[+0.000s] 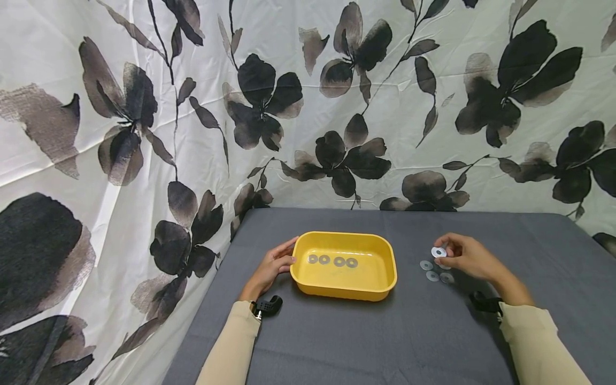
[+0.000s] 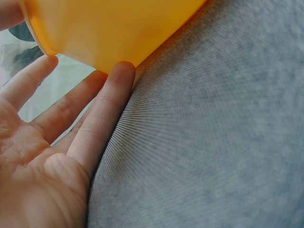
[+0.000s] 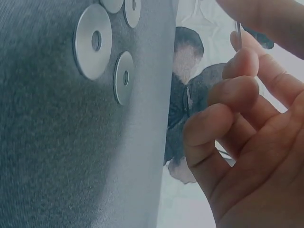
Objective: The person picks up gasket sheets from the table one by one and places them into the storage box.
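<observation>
A yellow rectangular tray sits on the cloth-covered table, with several flat metal washers in a row on its floor. At its left end my left hand touches the wall; the left wrist view has its fairly straight fingers against the outside of the yellow plastic. To the right of the tray, my right hand pinches a single washer between thumb and fingertips, just above the table. That washer appears edge-on in the right wrist view. Beneath this hand, several loose washers lie on the cloth.
Grey cloth covers the tabletop. A white curtain with dark flowers hangs behind the table and along its left side. Each wrist wears a dark band, the left one close to the tray's lower left corner.
</observation>
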A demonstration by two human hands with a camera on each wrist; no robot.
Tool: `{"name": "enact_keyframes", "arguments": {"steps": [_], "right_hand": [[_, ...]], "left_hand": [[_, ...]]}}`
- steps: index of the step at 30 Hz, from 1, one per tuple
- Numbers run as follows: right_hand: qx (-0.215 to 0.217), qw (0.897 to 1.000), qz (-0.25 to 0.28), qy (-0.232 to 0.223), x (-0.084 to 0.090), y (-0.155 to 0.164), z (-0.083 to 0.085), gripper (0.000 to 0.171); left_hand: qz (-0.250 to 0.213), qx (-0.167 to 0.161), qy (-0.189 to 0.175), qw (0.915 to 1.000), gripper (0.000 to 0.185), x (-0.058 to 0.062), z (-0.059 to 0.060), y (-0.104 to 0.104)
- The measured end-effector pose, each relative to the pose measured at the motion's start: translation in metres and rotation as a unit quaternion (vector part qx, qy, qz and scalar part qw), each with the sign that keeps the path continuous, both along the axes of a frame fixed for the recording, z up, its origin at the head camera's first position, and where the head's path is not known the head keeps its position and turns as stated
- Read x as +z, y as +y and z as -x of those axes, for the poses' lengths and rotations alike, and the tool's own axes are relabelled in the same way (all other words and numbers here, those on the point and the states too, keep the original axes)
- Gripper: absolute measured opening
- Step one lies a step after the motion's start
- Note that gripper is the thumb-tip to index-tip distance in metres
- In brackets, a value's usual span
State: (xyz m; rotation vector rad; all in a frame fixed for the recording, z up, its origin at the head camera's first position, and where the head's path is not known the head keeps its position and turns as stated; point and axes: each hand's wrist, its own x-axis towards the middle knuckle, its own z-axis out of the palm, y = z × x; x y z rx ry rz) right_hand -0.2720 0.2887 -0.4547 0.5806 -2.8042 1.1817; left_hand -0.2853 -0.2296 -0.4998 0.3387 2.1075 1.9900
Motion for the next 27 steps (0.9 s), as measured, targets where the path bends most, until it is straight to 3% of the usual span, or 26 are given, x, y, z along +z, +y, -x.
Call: {"name": "enact_keyframes", "arguments": {"steps": [11, 27], "right_hand": [[0.024, 1.000, -0.004, -0.017, 0.007, -0.014, -0.004, 0.033], [0.005, 0.999, -0.032, 0.013, 0.021, -0.055, -0.013, 0.034]], "left_hand": [[0.002, 0.000, 0.002, 1.0000, 0.059, 0.000, -0.001, 0.000], [-0.003, 0.001, 0.002, 1.0000, 0.060, -0.001, -0.001, -0.001]]}}
